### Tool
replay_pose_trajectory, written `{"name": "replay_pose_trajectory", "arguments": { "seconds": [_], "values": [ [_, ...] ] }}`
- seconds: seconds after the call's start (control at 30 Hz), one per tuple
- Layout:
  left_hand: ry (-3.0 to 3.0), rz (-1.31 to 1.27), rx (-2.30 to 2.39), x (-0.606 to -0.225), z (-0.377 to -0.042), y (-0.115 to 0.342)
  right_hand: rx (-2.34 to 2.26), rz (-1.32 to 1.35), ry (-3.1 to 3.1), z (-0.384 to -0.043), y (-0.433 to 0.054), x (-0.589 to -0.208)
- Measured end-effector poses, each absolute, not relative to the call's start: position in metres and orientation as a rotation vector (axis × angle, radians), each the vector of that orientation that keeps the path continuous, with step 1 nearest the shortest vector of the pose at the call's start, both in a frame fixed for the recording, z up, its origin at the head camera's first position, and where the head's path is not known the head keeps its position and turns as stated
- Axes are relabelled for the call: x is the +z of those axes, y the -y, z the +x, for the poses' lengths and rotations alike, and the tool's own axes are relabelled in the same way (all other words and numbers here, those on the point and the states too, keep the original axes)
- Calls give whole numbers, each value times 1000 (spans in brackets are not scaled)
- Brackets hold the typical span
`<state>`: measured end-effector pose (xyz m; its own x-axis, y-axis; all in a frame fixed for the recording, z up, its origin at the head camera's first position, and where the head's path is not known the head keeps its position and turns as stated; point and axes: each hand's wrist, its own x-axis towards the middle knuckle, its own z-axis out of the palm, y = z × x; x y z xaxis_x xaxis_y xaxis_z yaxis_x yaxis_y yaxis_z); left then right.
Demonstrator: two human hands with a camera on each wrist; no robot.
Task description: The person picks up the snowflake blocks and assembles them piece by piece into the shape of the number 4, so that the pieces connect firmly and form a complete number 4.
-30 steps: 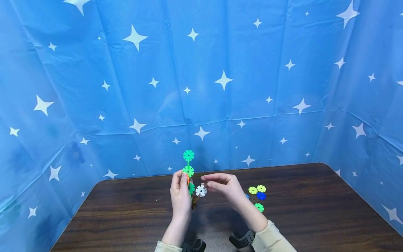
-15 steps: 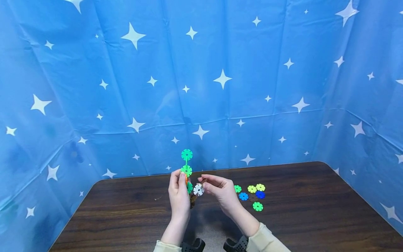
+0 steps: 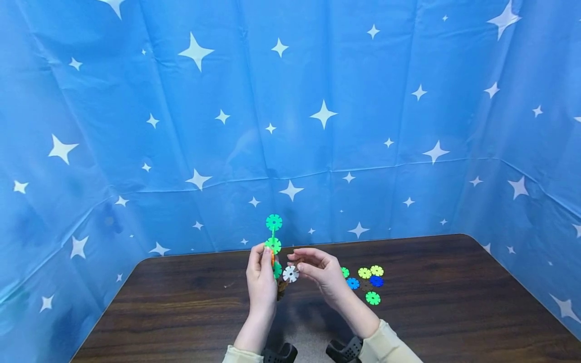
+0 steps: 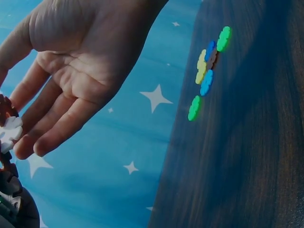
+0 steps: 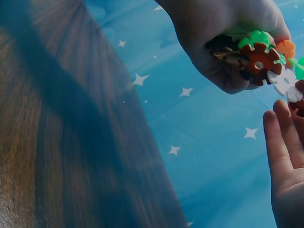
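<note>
Several joined discs [image 3: 273, 245] are gripped upright above the counter [image 3: 181, 307] by the left hand [image 3: 262, 277], its fingers curled round them. Just to the right, a white disc [image 3: 290, 274] is seen between these and a brown disc [image 5: 299, 110], which is pinched by the right hand [image 3: 323, 275] between thumb and forefinger, the other fingers loosely extended. Farther right, seven loose discs [image 3: 365, 285] are spread on the counter.

For a sound joint, the held row should probably be steadied close to the slot, the notches lined up crosswise and pressure applied straight; by a sideways push the row might be loosened.

In the left wrist view the right palm is shown, and a loose brown one [image 4: 213, 59], nearly lost against dark wood from the head, is made out clearly. In the right wrist view a second brown disc [image 5: 267, 66] is revealed touching the white one; slot depth cannot be told.
</note>
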<state>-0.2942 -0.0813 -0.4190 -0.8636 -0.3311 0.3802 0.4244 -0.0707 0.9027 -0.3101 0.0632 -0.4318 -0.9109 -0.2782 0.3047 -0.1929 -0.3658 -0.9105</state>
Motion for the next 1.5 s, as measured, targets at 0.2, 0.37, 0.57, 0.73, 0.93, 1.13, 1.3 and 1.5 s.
{"name": "replay_pose_trajectory", "arguments": {
  "seconds": [0.2,0.37,0.57,0.73,0.93,1.13,1.3,1.5],
  "values": [
    [1717,-81,-1986,-419,-294,80,-2394,-656,-1810,-314,-79,-434],
    [1726,-94,-1988,-420,-294,81,-2335,-614,-1919,-323,-112,-441],
    [1737,-89,-1988,-419,-292,81,-2024,-488,-2170,-327,-164,-448],
    [1733,-93,-1988,-420,-292,79,-1712,-470,-2375,-325,-199,-452],
    [1732,-86,-1996,-421,-294,80,-1411,-520,-2610,-323,-224,-458],
    [1727,-93,-2004,-420,-293,79,-1268,-501,-2692,-319,-235,-465],
    [1731,-94,-2003,-421,-293,79,-1195,-427,-2694,-316,-239,-473],
    [1737,-97,-1999,-421,-293,78,-1193,-415,-2715,-315,-237,-476]
  ]
}}
